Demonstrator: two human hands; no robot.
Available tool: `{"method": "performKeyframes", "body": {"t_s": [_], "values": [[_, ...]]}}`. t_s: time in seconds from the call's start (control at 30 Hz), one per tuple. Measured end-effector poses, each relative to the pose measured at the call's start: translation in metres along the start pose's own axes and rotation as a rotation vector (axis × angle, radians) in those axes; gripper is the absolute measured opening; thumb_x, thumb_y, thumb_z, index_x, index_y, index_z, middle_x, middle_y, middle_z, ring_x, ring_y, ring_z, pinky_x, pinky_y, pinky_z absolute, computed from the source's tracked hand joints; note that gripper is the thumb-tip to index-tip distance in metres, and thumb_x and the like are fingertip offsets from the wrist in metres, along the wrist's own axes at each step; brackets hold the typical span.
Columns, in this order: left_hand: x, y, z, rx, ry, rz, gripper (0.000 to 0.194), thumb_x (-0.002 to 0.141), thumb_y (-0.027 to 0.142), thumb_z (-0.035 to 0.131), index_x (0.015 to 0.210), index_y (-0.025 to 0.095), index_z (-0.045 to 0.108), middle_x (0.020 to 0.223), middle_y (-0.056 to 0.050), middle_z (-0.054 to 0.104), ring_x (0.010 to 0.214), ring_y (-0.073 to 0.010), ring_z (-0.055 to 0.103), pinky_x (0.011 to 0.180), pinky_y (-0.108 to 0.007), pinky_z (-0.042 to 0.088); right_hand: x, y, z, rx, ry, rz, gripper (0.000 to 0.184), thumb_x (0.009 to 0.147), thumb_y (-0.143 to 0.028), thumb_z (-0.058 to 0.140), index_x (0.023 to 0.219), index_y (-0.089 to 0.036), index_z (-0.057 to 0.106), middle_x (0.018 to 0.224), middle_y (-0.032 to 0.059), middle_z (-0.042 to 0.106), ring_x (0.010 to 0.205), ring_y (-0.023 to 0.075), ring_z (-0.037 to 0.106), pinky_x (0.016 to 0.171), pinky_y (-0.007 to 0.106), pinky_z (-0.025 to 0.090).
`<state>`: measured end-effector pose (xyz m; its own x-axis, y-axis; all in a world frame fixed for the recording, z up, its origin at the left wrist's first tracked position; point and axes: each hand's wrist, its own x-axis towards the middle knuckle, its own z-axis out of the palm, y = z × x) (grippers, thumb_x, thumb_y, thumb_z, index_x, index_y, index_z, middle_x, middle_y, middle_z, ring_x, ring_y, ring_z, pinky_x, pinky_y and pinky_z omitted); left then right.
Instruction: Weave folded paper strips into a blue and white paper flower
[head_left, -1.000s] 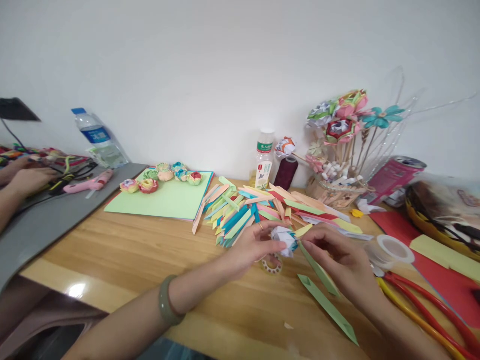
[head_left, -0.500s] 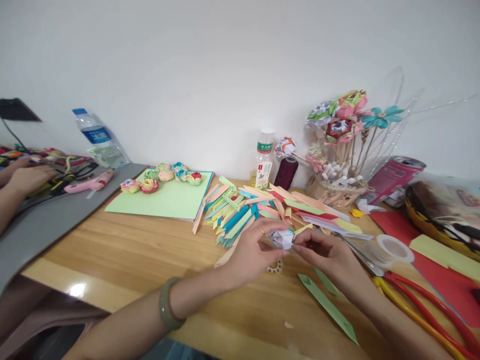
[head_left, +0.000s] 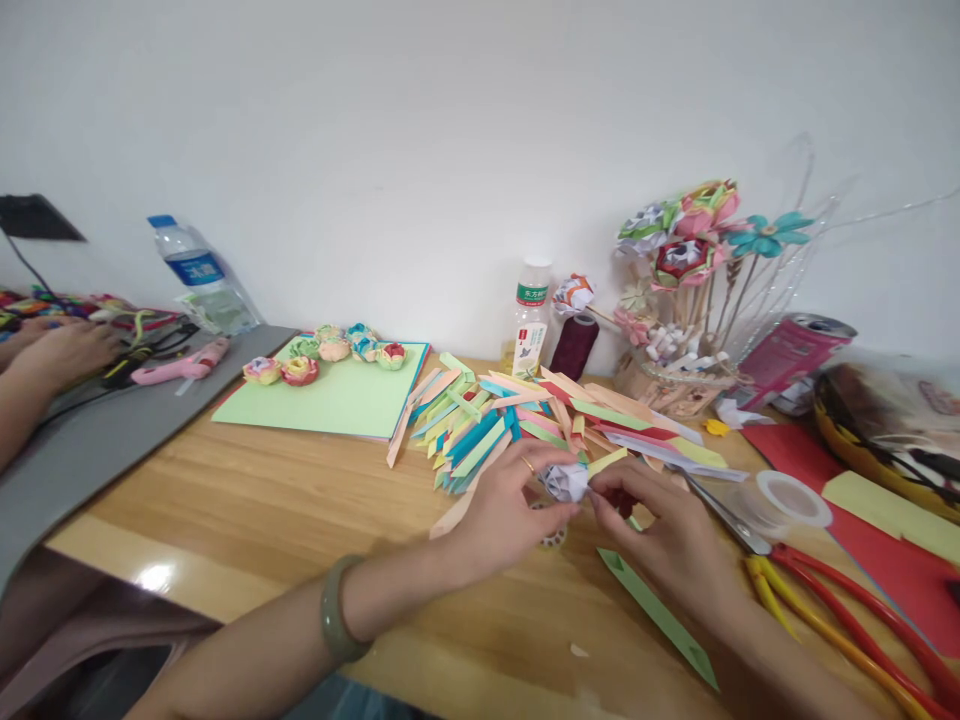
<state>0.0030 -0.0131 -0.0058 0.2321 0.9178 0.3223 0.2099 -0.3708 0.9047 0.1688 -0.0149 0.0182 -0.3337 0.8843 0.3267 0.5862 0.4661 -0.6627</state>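
A small white folded-paper flower (head_left: 564, 482) is held above the wooden table, between the thumb and fingers of my left hand (head_left: 495, 505). At its right edge, the thumb and forefinger of my right hand (head_left: 667, 515) pinch the paper. Just behind both hands lies a heap of folded paper strips (head_left: 469, 440) in many colours. A long green folded strip (head_left: 660, 620) rests below my right hand, and a ring with dark dots (head_left: 553, 535) lies partly hidden under my left thumb.
Scissors (head_left: 825, 590) and a tape roll (head_left: 791, 500) lie at right, near red paper (head_left: 907, 580). Paper flowers (head_left: 690, 255) stand behind, beside a bottle (head_left: 531, 315) and thread spool (head_left: 574, 348). Finished flowers (head_left: 300, 371) sit on green paper (head_left: 322, 410). Another person's hand (head_left: 67, 355) works at left.
The white paper flower has turned slightly in my fingers, showing more of its folded face. My right hand has shifted a little to the right and down.
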Motion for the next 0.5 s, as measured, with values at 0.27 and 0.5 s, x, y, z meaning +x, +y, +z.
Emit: {"method": "performKeyframes", "body": {"t_s": [0.27, 0.5], "values": [[0.000, -0.002, 0.001, -0.042, 0.015, -0.069, 0.037, 0.065, 0.024, 0.068, 0.100, 0.023, 0.057, 0.104, -0.003, 0.057, 0.097, -0.0171, 0.052, 0.077, -0.026, 0.045, 0.004, 0.014, -0.005, 0.507, -0.193, 0.310, 0.023, 0.079, -0.035, 0.052, 0.069, -0.018, 0.063, 0.063, 0.0000, 0.056, 0.062, 0.0131, 0.049, 0.058, 0.025, 0.037], [0.001, -0.002, -0.001, -0.058, 0.029, -0.091, 0.038, 0.064, 0.026, 0.069, 0.100, 0.023, 0.058, 0.101, -0.003, 0.059, 0.093, -0.0168, 0.053, 0.082, -0.028, 0.043, 0.006, 0.015, -0.005, 0.573, -0.248, 0.390, 0.026, 0.072, -0.042, 0.061, 0.071, -0.016, 0.067, 0.062, 0.0016, 0.059, 0.059, 0.0122, 0.050, 0.056, 0.024, 0.039]]}}
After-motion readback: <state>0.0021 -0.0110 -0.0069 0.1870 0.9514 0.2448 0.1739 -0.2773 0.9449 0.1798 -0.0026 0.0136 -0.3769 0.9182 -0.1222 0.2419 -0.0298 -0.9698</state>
